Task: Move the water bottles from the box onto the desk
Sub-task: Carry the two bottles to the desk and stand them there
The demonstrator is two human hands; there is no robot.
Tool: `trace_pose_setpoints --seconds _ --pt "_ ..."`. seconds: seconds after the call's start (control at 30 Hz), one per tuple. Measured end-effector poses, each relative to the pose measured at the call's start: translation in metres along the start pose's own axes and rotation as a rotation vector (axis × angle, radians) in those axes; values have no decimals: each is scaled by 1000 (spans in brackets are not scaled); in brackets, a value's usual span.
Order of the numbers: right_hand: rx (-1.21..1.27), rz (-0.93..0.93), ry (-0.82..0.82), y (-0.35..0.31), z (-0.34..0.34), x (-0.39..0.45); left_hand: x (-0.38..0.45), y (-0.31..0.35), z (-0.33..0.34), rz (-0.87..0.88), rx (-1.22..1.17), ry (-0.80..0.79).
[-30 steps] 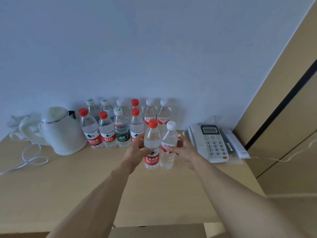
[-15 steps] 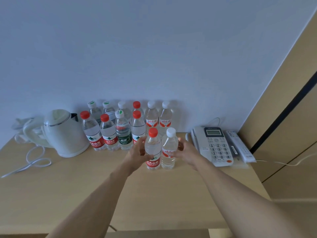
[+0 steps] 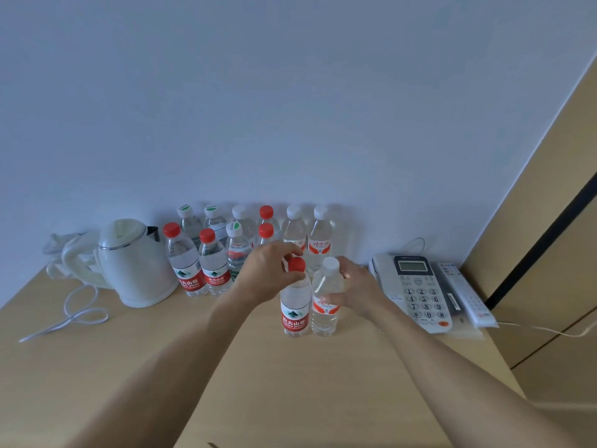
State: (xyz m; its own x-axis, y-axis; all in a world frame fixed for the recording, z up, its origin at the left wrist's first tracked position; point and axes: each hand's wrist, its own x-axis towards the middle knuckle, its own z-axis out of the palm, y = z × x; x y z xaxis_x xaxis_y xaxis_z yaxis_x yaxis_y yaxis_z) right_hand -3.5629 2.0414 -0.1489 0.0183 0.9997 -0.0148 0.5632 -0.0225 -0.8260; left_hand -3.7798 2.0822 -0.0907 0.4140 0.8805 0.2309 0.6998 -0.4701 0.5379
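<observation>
Head view, two bare hands at the front pair of bottles on the desk. Left hand: fingers curled round the neck and shoulder of the red-cap bottle, fingertips just under the cap; the bottle stands upright on the desk, red label facing the camera. Right hand: fingers wrapped round the body of the white-cap bottle at label height, thumb on the near side; bottle upright, base on the desk, touching or nearly touching the red-cap bottle on its left (gap too small to tell). Both grips are closed on their bottles, neither hand spread.

Behind the two grips, against the wall: a group of standing bottles in approx. two rows, red, white and green-marked caps; the left hand hides part of the nearer row. Left of the left-hand grip, well apart: white kettle, w/ a white cord looped on the desk beside it. Right of the right-hand grip, near: desk phone, keypad up, and just beyond it a remote control, lying lengthwise. The box is not in view, apart from perhaps a dark sliver at the bottom edge.
</observation>
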Motion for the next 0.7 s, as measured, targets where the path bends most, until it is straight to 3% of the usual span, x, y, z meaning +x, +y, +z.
trace_pose_setpoints --seconds 0.33,0.7 --pt "-166 -62 46 -5 -2 -7 33 4 0 -1 194 -42" --pt "-116 -52 107 -7 -1 -13 79 6 -8 -7 381 -66"
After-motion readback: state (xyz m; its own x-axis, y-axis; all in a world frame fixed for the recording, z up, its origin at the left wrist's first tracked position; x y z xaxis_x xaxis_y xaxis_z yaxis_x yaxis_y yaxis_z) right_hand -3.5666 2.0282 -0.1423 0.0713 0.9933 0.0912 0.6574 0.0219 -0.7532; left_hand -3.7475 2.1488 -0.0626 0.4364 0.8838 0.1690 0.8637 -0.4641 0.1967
